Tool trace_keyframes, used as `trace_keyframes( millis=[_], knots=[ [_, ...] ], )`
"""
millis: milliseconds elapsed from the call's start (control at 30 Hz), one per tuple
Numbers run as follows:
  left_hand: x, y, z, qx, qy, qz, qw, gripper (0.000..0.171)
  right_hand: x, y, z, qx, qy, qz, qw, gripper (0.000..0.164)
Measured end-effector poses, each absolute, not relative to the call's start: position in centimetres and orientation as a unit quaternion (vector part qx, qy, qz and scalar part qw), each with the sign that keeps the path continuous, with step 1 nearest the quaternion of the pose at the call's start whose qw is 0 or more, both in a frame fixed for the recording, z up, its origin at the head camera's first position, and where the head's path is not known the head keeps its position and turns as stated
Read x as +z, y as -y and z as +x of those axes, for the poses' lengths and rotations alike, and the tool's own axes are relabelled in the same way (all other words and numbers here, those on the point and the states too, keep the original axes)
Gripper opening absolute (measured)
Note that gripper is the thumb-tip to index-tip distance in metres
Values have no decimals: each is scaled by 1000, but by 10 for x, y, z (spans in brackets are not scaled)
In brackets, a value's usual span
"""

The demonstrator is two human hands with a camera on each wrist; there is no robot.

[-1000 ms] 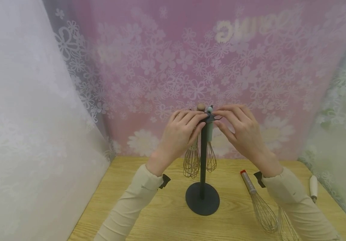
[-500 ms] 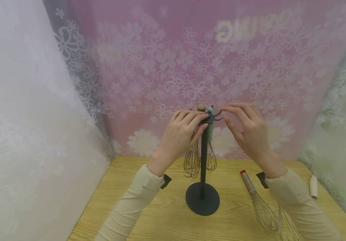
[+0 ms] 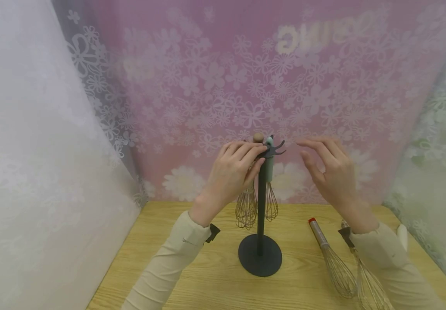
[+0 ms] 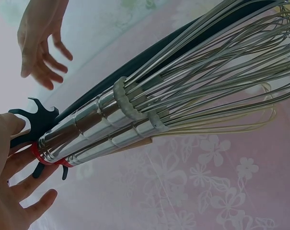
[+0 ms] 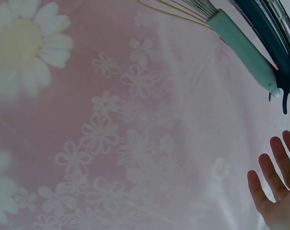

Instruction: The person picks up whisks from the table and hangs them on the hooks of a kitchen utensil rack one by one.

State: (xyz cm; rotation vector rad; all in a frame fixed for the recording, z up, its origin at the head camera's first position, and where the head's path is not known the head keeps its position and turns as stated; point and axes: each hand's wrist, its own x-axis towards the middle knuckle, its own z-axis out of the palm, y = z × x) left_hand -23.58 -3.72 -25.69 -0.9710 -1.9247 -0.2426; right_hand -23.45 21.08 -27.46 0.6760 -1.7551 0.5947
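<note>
Left hand (image 3: 230, 170): fingers grip top of stand (image 3: 260, 215), mid-frame. Right hand (image 3: 335, 172): fingers loose, holding nothing, apart from hooks (image 3: 275, 150). I judge stand stiff, top-heavy with whisks (image 4: 87, 120) hung; I'd steady it at base (image 3: 261, 266).

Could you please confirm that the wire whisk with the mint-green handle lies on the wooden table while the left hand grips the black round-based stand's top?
Not quite: the green-handled wire whisk hangs from the black stand, as the head view shows; the left hand does grip the stand's top.
</note>
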Motion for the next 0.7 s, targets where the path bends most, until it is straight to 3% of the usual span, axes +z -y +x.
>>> trace_keyframes(
  millis=[333, 567, 700],
  knots=[
    [-260, 38, -236, -104, 786, -394, 465, 28, -306, -231, -247, 235, 759, 287, 534, 53],
    [-261, 36, -236, -113, 780, -394, 473, 26, -328, -247, -253, 250, 795, 271, 482, 24],
    [-262, 34, -236, -115, 779, -393, 475, 25, -341, -258, -261, 250, 818, 251, 453, 17]
  ],
)
